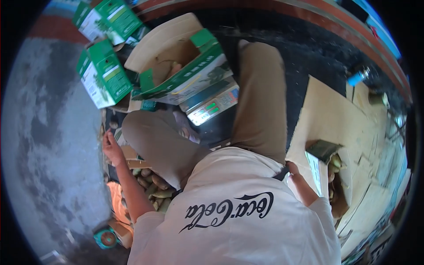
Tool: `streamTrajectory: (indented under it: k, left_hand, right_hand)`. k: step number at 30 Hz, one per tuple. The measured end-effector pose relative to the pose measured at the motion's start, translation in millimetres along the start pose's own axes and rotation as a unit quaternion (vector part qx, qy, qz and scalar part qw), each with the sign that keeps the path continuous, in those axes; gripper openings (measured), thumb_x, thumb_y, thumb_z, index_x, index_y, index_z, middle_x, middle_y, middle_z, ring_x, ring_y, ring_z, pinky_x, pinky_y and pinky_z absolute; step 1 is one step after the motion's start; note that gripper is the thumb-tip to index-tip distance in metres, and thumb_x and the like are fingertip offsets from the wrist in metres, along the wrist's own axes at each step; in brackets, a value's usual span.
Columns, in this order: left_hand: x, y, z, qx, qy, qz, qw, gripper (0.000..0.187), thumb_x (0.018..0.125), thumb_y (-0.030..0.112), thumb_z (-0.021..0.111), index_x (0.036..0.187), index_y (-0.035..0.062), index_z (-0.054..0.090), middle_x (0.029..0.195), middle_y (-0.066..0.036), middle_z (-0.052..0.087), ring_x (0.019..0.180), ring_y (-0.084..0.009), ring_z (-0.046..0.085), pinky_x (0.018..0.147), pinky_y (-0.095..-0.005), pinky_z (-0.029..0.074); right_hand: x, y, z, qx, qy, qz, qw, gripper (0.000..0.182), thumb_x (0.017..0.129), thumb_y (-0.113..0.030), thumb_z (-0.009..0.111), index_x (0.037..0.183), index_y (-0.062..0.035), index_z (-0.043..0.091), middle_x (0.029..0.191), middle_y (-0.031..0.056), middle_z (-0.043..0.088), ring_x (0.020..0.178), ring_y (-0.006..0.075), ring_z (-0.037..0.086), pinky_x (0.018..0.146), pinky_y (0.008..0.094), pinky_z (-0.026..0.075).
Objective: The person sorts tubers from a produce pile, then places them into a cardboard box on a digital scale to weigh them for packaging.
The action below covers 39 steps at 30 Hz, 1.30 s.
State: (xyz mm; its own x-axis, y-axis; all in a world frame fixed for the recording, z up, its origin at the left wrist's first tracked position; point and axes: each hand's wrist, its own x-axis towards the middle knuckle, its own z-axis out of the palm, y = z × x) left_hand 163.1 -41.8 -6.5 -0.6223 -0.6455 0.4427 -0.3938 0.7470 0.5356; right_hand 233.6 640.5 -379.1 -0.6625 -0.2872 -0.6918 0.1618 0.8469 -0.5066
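Observation:
My left hand [113, 151] is out at the left beside my bent knee, fingers drawn together near a small dark round thing [113, 125]. Whether anything is between those fingers is too blurred to make out. Down at my right hip is my right hand [292, 168], its fingers mostly hidden by my shirt and trousers. In front of me a green and white carton [190, 79] with raised flaps sits on what looks like a digital scale [213, 106] with lit green figures. Inside the carton is something brown and rounded [175, 67], partly hidden.
Brown and green oblong produce [152, 183] is piled below my left knee. More lies in an open box [338, 194] at the right, beside flattened cardboard [327, 115]. Folded green cartons [106, 75] stand at upper left. A blue-labelled bottle [357, 77] is at upper right.

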Motion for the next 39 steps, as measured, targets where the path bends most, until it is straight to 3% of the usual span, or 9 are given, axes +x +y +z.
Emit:
streamTrajectory:
  k: [1, 7, 10, 14, 22, 25, 29, 32, 39]
  left_hand:
    - [-11, -7, -4, 0.010, 0.004, -0.004, 1.000, 0.027, 0.094, 0.020, 0.052, 0.104, -0.0010, 0.066, 0.098, -0.011, 0.067, 0.088, -0.0181, 0.061, 0.080, -0.0307, 0.047]
    - [-67, -51, -8, 0.102, -0.085, -0.192, 0.972, 0.023, 0.092, 0.019, 0.055, 0.099, -0.0005, 0.065, 0.092, -0.014, 0.067, 0.085, -0.0221, 0.062, 0.080, -0.0317, 0.047]
    - [-99, -95, 15, -0.013, -0.031, -0.125, 0.992, 0.018, 0.088, 0.015, 0.059, 0.094, -0.0004, 0.065, 0.091, -0.016, 0.066, 0.088, -0.0271, 0.063, 0.082, -0.0346, 0.047]
    - [-135, -119, 36, 0.040, 0.000, -0.090, 0.995, 0.020, 0.081, 0.012, 0.063, 0.098, 0.0019, 0.063, 0.099, -0.018, 0.064, 0.096, -0.0345, 0.060, 0.086, -0.0408, 0.046]
    - [-141, -180, 49, 0.132, 0.182, -0.296, 0.928, 0.056, 0.082, 0.025, 0.066, 0.126, -0.0023, 0.046, 0.103, -0.022, 0.060, 0.097, -0.0325, 0.058, 0.086, -0.0407, 0.046]
    - [-118, -203, 52, 0.038, 0.152, -0.448, 0.880, 0.064, 0.082, 0.036, 0.066, 0.125, -0.0070, 0.048, 0.102, -0.023, 0.062, 0.092, -0.0316, 0.062, 0.084, -0.0380, 0.048]
    - [-86, -198, 59, -0.118, 0.150, -0.549, 0.814, 0.046, 0.083, 0.028, 0.064, 0.112, -0.0068, 0.057, 0.098, -0.018, 0.064, 0.085, -0.0248, 0.062, 0.076, -0.0359, 0.048]
    - [-91, -234, 78, -0.264, 0.198, -0.541, 0.773, 0.033, 0.083, 0.023, 0.062, 0.101, -0.0050, 0.062, 0.093, -0.015, 0.065, 0.082, -0.0231, 0.062, 0.072, -0.0368, 0.049]
    - [-78, -254, 31, 0.035, 0.196, -0.382, 0.903, 0.024, 0.081, 0.021, 0.062, 0.089, -0.0017, 0.063, 0.082, -0.020, 0.065, 0.073, -0.0321, 0.063, 0.068, -0.0419, 0.049]
  right_hand:
    - [-14, -63, -63, -0.067, 0.034, -0.017, 0.997, 0.019, 0.081, -0.012, 0.055, 0.098, -0.0135, 0.064, 0.096, 0.0145, 0.066, 0.090, 0.0330, 0.063, 0.076, 0.0419, 0.050]
    - [46, -136, -166, -0.039, 0.301, -0.048, 0.952, 0.012, 0.086, -0.015, 0.052, 0.092, -0.0106, 0.061, 0.086, 0.0181, 0.065, 0.082, 0.0405, 0.061, 0.069, 0.0474, 0.049]
    - [58, -170, -213, -0.020, 0.349, -0.091, 0.933, 0.010, 0.086, -0.009, 0.055, 0.092, -0.0071, 0.061, 0.082, 0.0148, 0.065, 0.072, 0.0295, 0.065, 0.063, 0.0381, 0.051]
    - [78, -193, -278, 0.125, 0.361, -0.105, 0.918, 0.017, 0.093, -0.007, 0.048, 0.097, 0.0010, 0.062, 0.080, 0.0058, 0.065, 0.068, 0.0128, 0.061, 0.059, 0.0262, 0.049]
    - [75, -303, -406, 0.159, 0.415, -0.230, 0.866, 0.016, 0.095, -0.015, 0.052, 0.098, -0.0044, 0.063, 0.080, 0.0002, 0.061, 0.074, 0.0054, 0.056, 0.062, 0.0183, 0.042]
    - [67, -388, -408, 0.117, 0.398, -0.313, 0.854, 0.017, 0.096, -0.013, 0.051, 0.100, -0.0002, 0.062, 0.084, 0.0015, 0.060, 0.078, 0.0085, 0.058, 0.070, 0.0209, 0.046]
    - [64, -485, -381, 0.096, 0.336, -0.388, 0.853, 0.015, 0.095, -0.008, 0.051, 0.102, 0.0018, 0.061, 0.089, 0.0037, 0.061, 0.079, 0.0101, 0.058, 0.074, 0.0230, 0.047]
    - [69, -529, -358, 0.075, 0.290, -0.416, 0.859, 0.013, 0.093, -0.006, 0.053, 0.100, 0.0016, 0.061, 0.088, 0.0033, 0.061, 0.079, 0.0100, 0.057, 0.073, 0.0229, 0.046]
    - [92, -571, -324, -0.078, 0.260, -0.477, 0.836, 0.006, 0.088, 0.000, 0.057, 0.093, 0.0010, 0.059, 0.082, 0.0107, 0.059, 0.074, 0.0196, 0.059, 0.069, 0.0273, 0.046]
